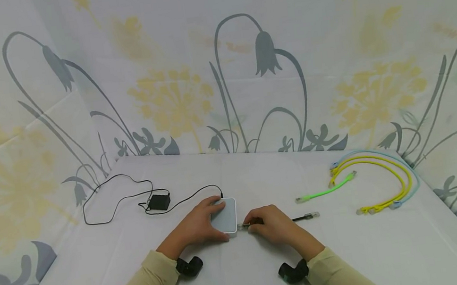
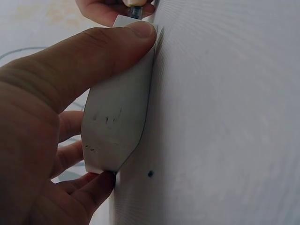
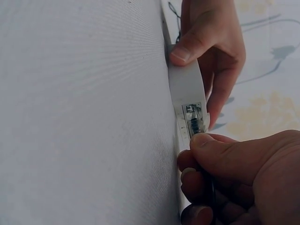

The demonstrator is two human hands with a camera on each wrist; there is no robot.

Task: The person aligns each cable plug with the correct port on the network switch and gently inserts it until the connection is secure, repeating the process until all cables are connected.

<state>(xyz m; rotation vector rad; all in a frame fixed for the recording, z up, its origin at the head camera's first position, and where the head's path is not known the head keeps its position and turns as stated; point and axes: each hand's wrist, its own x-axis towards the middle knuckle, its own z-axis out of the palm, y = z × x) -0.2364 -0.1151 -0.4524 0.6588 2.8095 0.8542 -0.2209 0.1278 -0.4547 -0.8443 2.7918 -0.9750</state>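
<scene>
Lying low on the table is a small white router [image 1: 230,214] with a grey top. My left hand [image 1: 197,222] grips it from the left, thumb at the near edge and fingers over the far side. In the left wrist view, the thumb presses near one end of the router [image 2: 119,112]. My right hand [image 1: 274,225] pinches one plug of a short black network cable [image 1: 299,218] at the router's right side; its other plug [image 1: 314,215] points right. The right wrist view shows the pinched clear plug [image 3: 194,121] at the port opening, partly hidden by my thumb.
A black power adapter [image 1: 159,202] lies left, its thin cord [image 1: 194,195] running to the router's back. On the right are a short green cable [image 1: 328,191], yellow cables [image 1: 404,175] and a light blue cable [image 1: 416,179]. A flowered cloth [image 1: 191,118] hangs behind the table.
</scene>
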